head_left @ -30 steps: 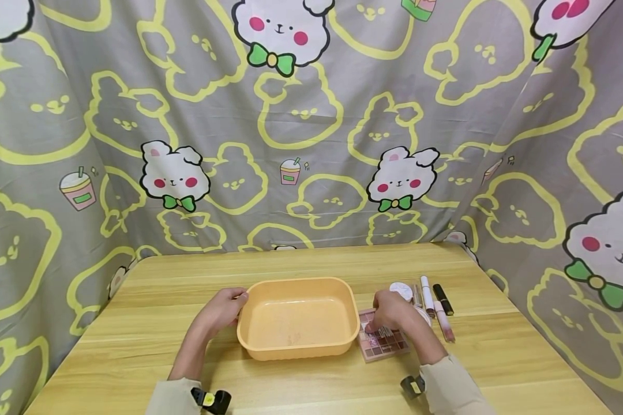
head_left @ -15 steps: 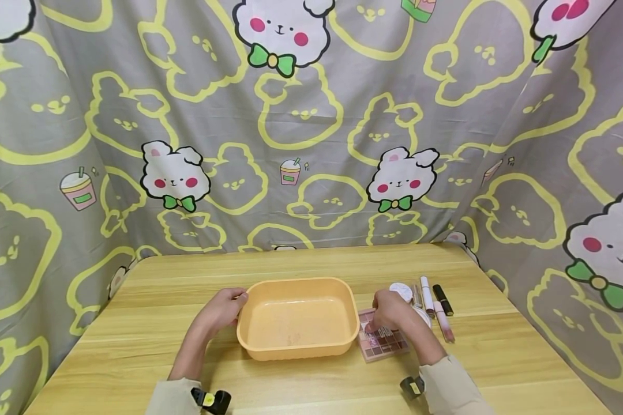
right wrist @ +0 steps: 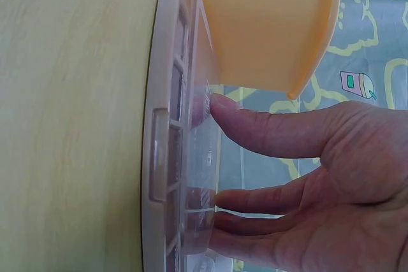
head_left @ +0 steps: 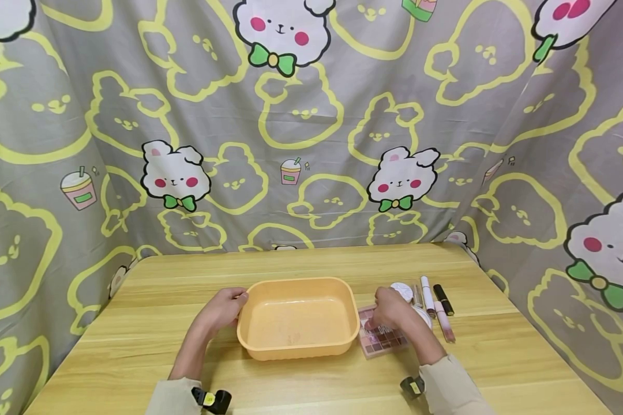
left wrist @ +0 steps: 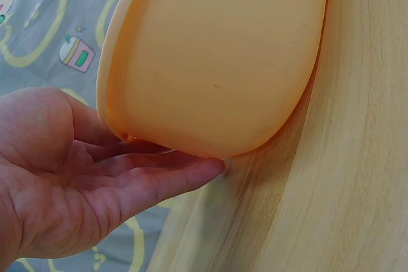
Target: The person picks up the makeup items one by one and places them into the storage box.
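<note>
An orange plastic basin (head_left: 298, 349) stands in the middle of the table. My left hand (head_left: 222, 308) holds its left end, the thumb at the rim and the fingers along the outer wall (left wrist: 217, 87). To the right of the basin lies an eyeshadow palette (head_left: 381, 347) with a clear lid (right wrist: 201, 151), flat on the wood. My right hand (head_left: 393, 309) reaches over it. Thumb tip and fingertips rest on the lid, spread apart, as the right wrist view shows. The hand hides part of the palette in the head view.
Beyond the right hand lie a white round compact (head_left: 402, 291), another round white case (head_left: 423, 316), a white tube (head_left: 427, 295), a black tube (head_left: 443, 300) and a pink lip gloss tube (head_left: 444, 324). Patterned grey curtains (head_left: 332, 132) surround the wooden table (head_left: 150, 323).
The palette has shifted slightly away from the person, under my right hand, which moved a little the same way. My left hand and the basin have stayed put.
</note>
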A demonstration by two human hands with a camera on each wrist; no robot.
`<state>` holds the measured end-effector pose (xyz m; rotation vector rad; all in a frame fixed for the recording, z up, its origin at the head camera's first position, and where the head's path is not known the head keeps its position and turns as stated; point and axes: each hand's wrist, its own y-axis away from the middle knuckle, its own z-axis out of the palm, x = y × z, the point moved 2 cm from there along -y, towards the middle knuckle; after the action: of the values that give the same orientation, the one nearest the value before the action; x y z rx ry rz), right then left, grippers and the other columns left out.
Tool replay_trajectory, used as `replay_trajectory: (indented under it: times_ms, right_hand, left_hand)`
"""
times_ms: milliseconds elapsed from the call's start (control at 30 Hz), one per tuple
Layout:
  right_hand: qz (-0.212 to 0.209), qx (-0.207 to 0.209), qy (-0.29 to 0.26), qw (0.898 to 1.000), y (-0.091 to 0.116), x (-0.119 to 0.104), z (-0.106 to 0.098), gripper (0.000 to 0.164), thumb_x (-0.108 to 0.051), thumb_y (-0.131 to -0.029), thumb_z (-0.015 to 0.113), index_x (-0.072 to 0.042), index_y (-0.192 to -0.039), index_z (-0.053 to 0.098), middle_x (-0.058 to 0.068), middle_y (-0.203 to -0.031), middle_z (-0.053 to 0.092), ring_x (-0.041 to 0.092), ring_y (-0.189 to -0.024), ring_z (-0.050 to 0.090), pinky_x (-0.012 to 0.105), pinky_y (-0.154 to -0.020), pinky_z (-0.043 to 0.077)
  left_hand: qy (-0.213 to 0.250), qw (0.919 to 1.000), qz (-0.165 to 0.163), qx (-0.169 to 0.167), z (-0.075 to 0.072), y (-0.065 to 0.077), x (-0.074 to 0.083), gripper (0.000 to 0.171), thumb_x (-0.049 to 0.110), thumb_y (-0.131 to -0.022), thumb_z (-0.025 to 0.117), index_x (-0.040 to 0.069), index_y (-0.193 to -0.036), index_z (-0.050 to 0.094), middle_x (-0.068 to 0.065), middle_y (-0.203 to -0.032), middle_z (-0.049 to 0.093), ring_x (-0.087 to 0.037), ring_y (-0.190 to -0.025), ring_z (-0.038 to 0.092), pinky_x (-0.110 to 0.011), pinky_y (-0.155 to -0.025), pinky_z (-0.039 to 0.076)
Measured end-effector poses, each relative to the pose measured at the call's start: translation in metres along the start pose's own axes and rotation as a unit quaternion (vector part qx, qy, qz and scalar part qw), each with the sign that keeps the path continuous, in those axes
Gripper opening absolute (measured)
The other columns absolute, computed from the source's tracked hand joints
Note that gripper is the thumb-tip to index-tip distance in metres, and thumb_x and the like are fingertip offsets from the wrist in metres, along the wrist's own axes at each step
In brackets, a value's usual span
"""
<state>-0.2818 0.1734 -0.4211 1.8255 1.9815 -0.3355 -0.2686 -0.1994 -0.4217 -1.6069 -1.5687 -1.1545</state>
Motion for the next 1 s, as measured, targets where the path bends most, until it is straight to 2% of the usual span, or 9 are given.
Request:
replay_trajectory:
  times_ms: [200, 433, 733, 1000]
  right_hand:
    - [0.009, -0.014, 0.002, 1.000, 0.0018, -0.0004, -0.0006, 0.062, -0.017, -0.063, 0.096, 0.011, -0.105, 0.061, 0.015, -0.087, 0.064, 0.028, -0.080, 0.061, 0.044, -0.075, 0.058]
    - [0.025, -0.033, 0.017, 0.999, 0.0050, -0.0020, -0.0008, 0.045, -0.021, -0.069, 0.093, 0.007, -0.090, 0.065, 0.010, -0.077, 0.061, 0.024, -0.070, 0.057, 0.034, -0.062, 0.052]
    - [0.034, -0.034, 0.033, 0.998, 0.0061, -0.0034, -0.0017, 0.045, -0.025, -0.071, 0.093, 0.007, -0.088, 0.066, 0.011, -0.077, 0.063, 0.023, -0.072, 0.057, 0.037, -0.066, 0.055]
    - [0.039, -0.030, 0.017, 0.999, 0.0048, -0.0011, 0.0005, 0.050, -0.027, -0.071, 0.092, 0.008, -0.093, 0.064, 0.012, -0.080, 0.063, 0.024, -0.072, 0.058, 0.038, -0.067, 0.056]
  left_hand:
    - [0.001, 1.0000, -0.003, 0.001, 0.0000, -0.0001, -0.0002, 0.039, 0.015, -0.109, 0.041, -0.010, -0.136, 0.055, -0.019, -0.112, 0.069, -0.027, -0.094, 0.070, -0.045, -0.075, 0.061]
    - [0.004, 1.0000, 0.000, -0.007, -0.0003, -0.0002, 0.0001, 0.039, 0.015, -0.109, 0.040, -0.009, -0.136, 0.055, -0.020, -0.113, 0.068, -0.027, -0.096, 0.069, -0.044, -0.076, 0.060]
    - [0.006, 0.9999, 0.001, -0.009, -0.0002, 0.0003, 0.0004, 0.039, 0.016, -0.109, 0.040, -0.009, -0.135, 0.056, -0.020, -0.112, 0.068, -0.027, -0.096, 0.069, -0.045, -0.076, 0.060]
    - [0.000, 1.0000, -0.001, -0.002, -0.0002, -0.0001, -0.0001, 0.037, 0.014, -0.109, 0.041, -0.008, -0.133, 0.058, -0.019, -0.107, 0.069, -0.025, -0.091, 0.069, -0.043, -0.073, 0.060]
